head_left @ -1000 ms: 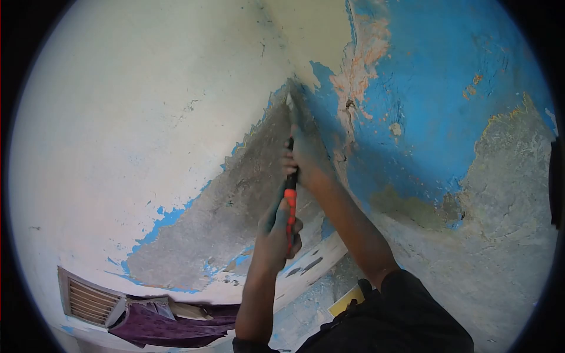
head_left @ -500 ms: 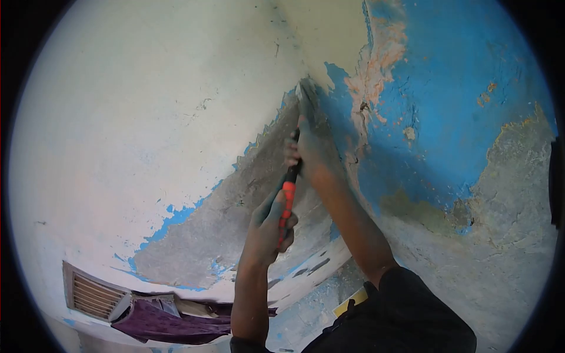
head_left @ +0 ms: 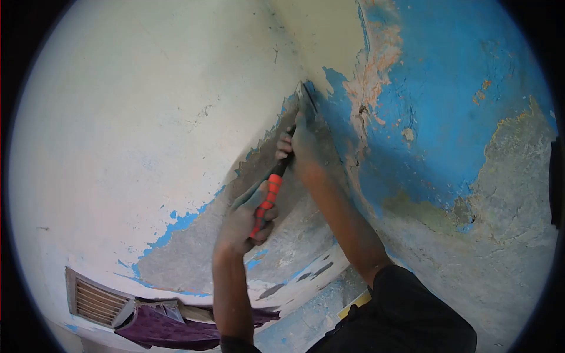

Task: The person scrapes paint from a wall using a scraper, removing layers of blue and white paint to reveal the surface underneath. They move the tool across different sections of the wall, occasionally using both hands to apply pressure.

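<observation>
Scraper (head_left: 273, 189): tip far up bare patch (head_left: 194, 253)
Left hand (head_left: 238, 223): clamped on near end, likely for force
Right hand (head_left: 303, 144): clamped farther along it, likely steering

Muted diffuse light, pale wall (head_left: 147, 117) brightest, soft shadow on grey plaster (head_left: 251, 169) above the left hand (head_left: 242, 222), darker patch low on blue wall (head_left: 453, 65); fisheye bowing, black rounded edges; fine detail slightly soft

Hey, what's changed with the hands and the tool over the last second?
The bare left hand swung leftward, tilting the long red-and-black tool from near-upright. Nothing was grasped or released; the bare right hand still holds its upper part near the peak of the grey wall patch.
</observation>
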Demonstrator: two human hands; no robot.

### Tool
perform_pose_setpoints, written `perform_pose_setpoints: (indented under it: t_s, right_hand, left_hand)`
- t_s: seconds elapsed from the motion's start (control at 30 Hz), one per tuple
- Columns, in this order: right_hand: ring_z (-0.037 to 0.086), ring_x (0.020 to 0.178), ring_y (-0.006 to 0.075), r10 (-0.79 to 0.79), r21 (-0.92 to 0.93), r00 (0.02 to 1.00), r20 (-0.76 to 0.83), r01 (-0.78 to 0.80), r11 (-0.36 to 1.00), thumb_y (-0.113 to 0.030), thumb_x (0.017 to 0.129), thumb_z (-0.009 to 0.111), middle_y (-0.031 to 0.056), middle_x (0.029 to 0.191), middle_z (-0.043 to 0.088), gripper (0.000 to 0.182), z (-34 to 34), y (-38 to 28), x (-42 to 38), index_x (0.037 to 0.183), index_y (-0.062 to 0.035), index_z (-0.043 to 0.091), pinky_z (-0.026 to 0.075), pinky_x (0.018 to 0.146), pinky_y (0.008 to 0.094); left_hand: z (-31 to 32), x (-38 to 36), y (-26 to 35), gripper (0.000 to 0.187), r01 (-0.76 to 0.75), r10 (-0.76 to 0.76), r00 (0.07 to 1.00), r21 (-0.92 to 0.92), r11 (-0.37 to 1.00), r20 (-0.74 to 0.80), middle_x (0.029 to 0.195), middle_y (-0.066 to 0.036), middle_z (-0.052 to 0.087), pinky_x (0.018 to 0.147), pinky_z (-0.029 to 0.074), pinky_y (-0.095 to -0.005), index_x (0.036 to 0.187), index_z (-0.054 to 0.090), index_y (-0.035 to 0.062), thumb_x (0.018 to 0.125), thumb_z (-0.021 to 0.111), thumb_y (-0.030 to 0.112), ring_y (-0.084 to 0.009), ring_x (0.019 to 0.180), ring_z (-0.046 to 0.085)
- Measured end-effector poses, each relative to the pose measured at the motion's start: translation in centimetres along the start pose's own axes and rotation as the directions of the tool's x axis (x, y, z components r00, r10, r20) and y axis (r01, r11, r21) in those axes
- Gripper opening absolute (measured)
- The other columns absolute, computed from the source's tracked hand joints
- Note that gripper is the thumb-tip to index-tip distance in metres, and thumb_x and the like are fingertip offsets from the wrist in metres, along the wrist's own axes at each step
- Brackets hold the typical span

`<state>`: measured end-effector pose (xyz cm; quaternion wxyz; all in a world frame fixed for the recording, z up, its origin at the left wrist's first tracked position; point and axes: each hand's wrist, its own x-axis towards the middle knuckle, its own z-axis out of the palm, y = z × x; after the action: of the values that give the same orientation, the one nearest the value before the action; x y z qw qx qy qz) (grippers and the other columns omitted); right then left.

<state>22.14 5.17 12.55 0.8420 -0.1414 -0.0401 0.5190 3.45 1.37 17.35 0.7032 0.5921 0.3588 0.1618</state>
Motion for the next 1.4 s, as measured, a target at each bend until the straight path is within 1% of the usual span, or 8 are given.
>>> perform_pose_setpoints:
  t_s: [0.3,0.4,0.5,0.7,0.77,0.87,0.97,1.4]
  right_hand:
    - [0.033,0.047,0.0101,0.018,-0.009,0.997,-0.073,-0.019,1.000,-0.059,0.095,0.044,-0.0028,0.061,0.033,0.046,0.4,1.9,-0.1,0.084,-0.0144,0.041,0.029,0.044,0.0266]
    - [0.033,0.047,0.0107,-0.114,-0.003,0.993,-0.025,0.114,0.993,-0.059,0.095,0.043,-0.0028,0.060,0.032,0.046,0.4,-0.2,1.6,0.084,-0.0145,0.040,0.029,0.044,0.0271]
    - [0.032,0.046,0.0101,-0.078,-0.016,0.997,0.006,0.078,0.997,-0.060,0.095,0.044,-0.0028,0.059,0.032,0.047,0.2,0.1,1.0,0.084,-0.0146,0.040,0.029,0.044,0.0263]
    - [0.031,0.045,0.0089,-0.043,-0.073,0.991,-0.126,0.034,0.997,-0.062,0.094,0.044,-0.0038,0.059,0.031,0.048,-6.4,3.0,1.0,0.084,-0.0151,0.041,0.027,0.042,0.0250]
    - [0.031,0.045,0.0083,0.044,-0.168,0.989,-0.139,-0.067,0.984,-0.062,0.093,0.045,-0.0041,0.059,0.032,0.047,-7.6,3.0,-0.1,0.085,-0.0159,0.042,0.027,0.042,0.0251]
    - [0.031,0.044,0.0070,0.123,-0.218,0.989,-0.085,-0.138,0.966,-0.061,0.093,0.046,-0.0045,0.058,0.032,0.045,-8.7,3.0,-1.7,0.086,-0.0167,0.043,0.027,0.040,0.0245]
    - [0.030,0.044,0.0059,0.139,-0.219,0.986,-0.096,-0.157,0.963,-0.060,0.093,0.046,-0.0051,0.058,0.032,0.044,-7.5,1.5,-2.1,0.086,-0.0170,0.044,0.025,0.039,0.0232]
    - [0.026,0.041,0.0055,0.248,-0.286,0.969,-0.017,-0.243,0.927,-0.062,0.092,0.049,-0.0065,0.056,0.030,0.047,-7.9,0.1,-2.8,0.084,-0.0158,0.043,0.023,0.037,0.0225]
  left_hand:
    - [-1.8,-0.1,-0.3,0.043,-0.036,0.040,0.998,0.074,0.997,-0.044,0.063,-0.001,0.045,0.033,0.020,-0.0222,0.127,0.053,0.0121,0.097,0.053,0.043,-0.0063,0.037,0.033]
    - [-0.5,1.7,0.3,0.044,-0.021,0.020,1.000,0.092,0.996,0.011,0.063,-0.001,0.045,0.033,0.020,-0.0223,0.127,0.054,0.0115,0.097,0.052,0.043,-0.0065,0.037,0.032]
    - [-0.9,1.5,0.5,0.041,-0.045,0.046,0.999,0.125,0.991,-0.009,0.064,-0.001,0.047,0.033,0.020,-0.0225,0.121,0.055,0.0106,0.097,0.052,0.044,-0.0070,0.037,0.034]
    - [-2.5,3.8,-7.0,0.035,0.103,-0.083,0.988,0.150,0.983,-0.133,0.061,0.000,0.047,0.032,0.024,-0.0227,0.110,0.053,0.0127,0.096,0.052,0.045,-0.0065,0.037,0.035]
    - [-0.8,3.2,-10.7,0.033,0.069,-0.073,0.988,-0.030,0.997,-0.133,0.061,0.000,0.046,0.033,0.025,-0.0217,0.110,0.053,0.0126,0.097,0.051,0.043,-0.0069,0.038,0.036]
    - [1.8,1.2,-12.6,0.047,-0.036,0.024,0.998,-0.234,0.972,-0.055,0.062,-0.001,0.045,0.033,0.025,-0.0208,0.138,0.044,0.0128,0.100,0.047,0.039,-0.0069,0.039,0.035]
    - [4.3,0.5,-11.8,0.053,-0.076,0.048,0.989,-0.195,0.978,-0.143,0.062,-0.001,0.045,0.033,0.026,-0.0207,0.146,0.036,0.0137,0.100,0.046,0.038,-0.0067,0.039,0.035]
    - [7.7,0.7,-11.3,0.050,-0.093,0.057,0.985,-0.222,0.971,-0.161,0.063,-0.001,0.043,0.033,0.026,-0.0201,0.146,0.035,0.0123,0.103,0.041,0.036,-0.0064,0.039,0.032]
